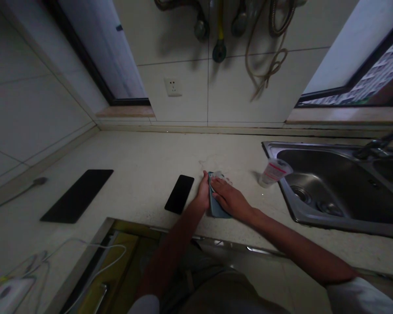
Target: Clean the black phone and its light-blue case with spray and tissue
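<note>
Thing in hand: a thin blue-grey rectangular cover (216,208) lies flat on the pale stone counter (144,161), near its front edge. Whether it is a phone cover or a phone itself, I cannot tell.
Left hand: the left hand (203,192) is at the left long edge of the cover, with fingers curled against it. Whether it really grips the edge is not visible.
Right hand: the right hand (231,198) lies open and flat on top of the cover, palm down.
Handling: I judge the cover light, thin and rather smooth, so it may slide on the counter, and probably it bends a little. The best hold is by the two long edges, not by the flat face.
Left side: a flat black glossy phone (179,194) lies just beside the left hand. Further left is a larger flat black rectangular slab (77,195).
Right side: a clear plastic cup with a red band (274,172) lies on its side at the rim of the steel sink (347,224).
Far: a white wall socket (173,86) sits on the tiled wall.
Near left: a white device with cables (6,294).
</note>
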`<state>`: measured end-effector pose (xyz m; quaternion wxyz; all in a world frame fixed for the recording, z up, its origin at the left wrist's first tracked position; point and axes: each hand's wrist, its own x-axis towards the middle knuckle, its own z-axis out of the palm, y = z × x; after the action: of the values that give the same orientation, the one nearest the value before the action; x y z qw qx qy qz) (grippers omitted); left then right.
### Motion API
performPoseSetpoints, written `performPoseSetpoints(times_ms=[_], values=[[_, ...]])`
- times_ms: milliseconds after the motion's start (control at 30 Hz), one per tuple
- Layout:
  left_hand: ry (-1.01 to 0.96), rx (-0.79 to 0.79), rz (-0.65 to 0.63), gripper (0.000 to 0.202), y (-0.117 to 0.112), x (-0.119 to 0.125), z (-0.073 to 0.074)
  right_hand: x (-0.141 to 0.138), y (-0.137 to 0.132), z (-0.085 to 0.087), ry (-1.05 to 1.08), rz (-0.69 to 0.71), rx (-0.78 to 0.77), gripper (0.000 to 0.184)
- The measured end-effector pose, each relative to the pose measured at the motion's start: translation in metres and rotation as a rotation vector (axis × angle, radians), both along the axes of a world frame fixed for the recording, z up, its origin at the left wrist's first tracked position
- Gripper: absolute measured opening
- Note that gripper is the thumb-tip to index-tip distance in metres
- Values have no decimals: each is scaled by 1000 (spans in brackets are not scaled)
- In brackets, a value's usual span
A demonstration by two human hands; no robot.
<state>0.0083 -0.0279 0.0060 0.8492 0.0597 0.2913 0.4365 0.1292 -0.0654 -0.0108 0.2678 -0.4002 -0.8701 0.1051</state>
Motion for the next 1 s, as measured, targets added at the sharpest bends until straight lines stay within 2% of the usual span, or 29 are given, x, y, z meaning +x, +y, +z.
performPoseSetpoints(times_ms=[233,367,467,633,800,1000], values=[[56,-3,137,53,1,-7,1,4,-17,16,-138,190,117,39],[18,12,188,56,1,-12,3,8,-34,30,-180,309,135,35],[-2,28,207,60,0,-13,5,13,-45,38,-215,351,125,40],[-14,26,144,69,0,-13,1,23,-51,42,-257,357,118,45],[-21,36,126,77,4,-21,-6,35,-52,37,-308,224,189,42],[17,19,56,80,5,-17,-12,34,-48,21,-343,94,227,63]])
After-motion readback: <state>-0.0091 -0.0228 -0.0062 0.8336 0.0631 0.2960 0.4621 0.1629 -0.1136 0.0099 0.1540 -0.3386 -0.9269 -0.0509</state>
